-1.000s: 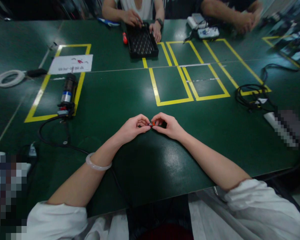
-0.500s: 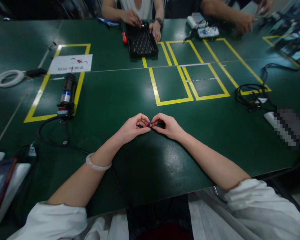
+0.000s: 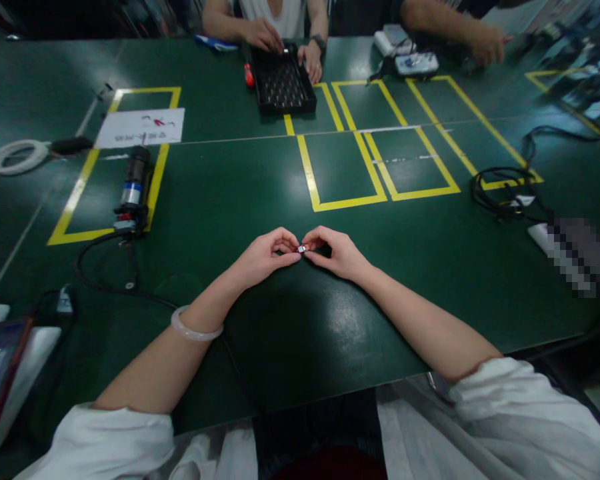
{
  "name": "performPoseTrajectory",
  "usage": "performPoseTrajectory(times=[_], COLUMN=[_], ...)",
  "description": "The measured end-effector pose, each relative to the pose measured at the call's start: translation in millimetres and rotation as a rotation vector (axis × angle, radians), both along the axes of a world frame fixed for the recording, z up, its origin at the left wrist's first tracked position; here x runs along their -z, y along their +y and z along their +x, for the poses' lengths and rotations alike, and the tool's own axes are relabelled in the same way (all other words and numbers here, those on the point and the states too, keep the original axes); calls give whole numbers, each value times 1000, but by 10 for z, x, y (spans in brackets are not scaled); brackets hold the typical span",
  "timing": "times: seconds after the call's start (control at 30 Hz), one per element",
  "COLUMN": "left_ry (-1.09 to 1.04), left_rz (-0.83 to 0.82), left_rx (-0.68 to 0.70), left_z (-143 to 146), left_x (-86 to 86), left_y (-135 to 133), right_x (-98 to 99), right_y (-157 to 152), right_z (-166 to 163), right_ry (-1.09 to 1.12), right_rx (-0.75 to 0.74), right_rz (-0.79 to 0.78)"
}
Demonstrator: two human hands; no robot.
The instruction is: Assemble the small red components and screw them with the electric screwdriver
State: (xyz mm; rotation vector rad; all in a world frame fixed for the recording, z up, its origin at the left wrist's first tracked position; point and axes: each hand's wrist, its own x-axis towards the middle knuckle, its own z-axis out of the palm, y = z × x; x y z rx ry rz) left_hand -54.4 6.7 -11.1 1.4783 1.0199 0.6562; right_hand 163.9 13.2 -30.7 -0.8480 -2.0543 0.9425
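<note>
Between the fingertips of both hands is a small part (image 3: 301, 249), pale and silvery on the side facing me, with dark and reddish bits at its ends. Its exact kind is too small to make out. My left hand (image 3: 267, 257) pinches its left end between thumb and fingers. From the other side, my right hand (image 3: 341, 253) pinches the right end. Both hands are held together over the green table (image 3: 280, 313), near its front edge. A pale bangle (image 3: 195, 325) circles my left wrist.
An electric screwdriver (image 3: 133, 183) with a black cable lies at left, near a paper sign (image 3: 141, 128) and a tape roll (image 3: 17, 157). Opposite, a co-worker's hands are at a black tray (image 3: 285, 83). A coiled black cable (image 3: 503, 193) lies at right; yellow tape marks rectangles.
The small part has turned in my fingers: its red and orange side showed before, a pale silvery side shows now. My hands have hardly moved.
</note>
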Motion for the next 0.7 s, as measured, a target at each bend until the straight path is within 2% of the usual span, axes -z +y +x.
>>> performPoseTrajectory(times=[0.17, 0.33, 0.43, 0.57, 0.63, 0.7], left_ry=[23, 195, 448, 990, 1143, 1204], left_rz=[-65, 43, 233, 446, 412, 278], left_rx=[5, -115, -276, -544, -659, -697], left_z=[-86, -541, -979, -1555, -1778, -1944], left_x=[-59, -144, -209, -310, -331, -322], left_y=[54, 283, 429, 486, 460, 426], right_x=[3, 19, 26, 26, 20, 12], right_y=[6, 18, 22, 24, 23, 20], right_z=[15, 17, 15, 13, 12, 11], right_ry=[34, 43, 54, 65, 63, 61], right_rx=[15, 14, 10, 2, -1, -1], right_rz=[-21, -43, -59, -73, -78, -81])
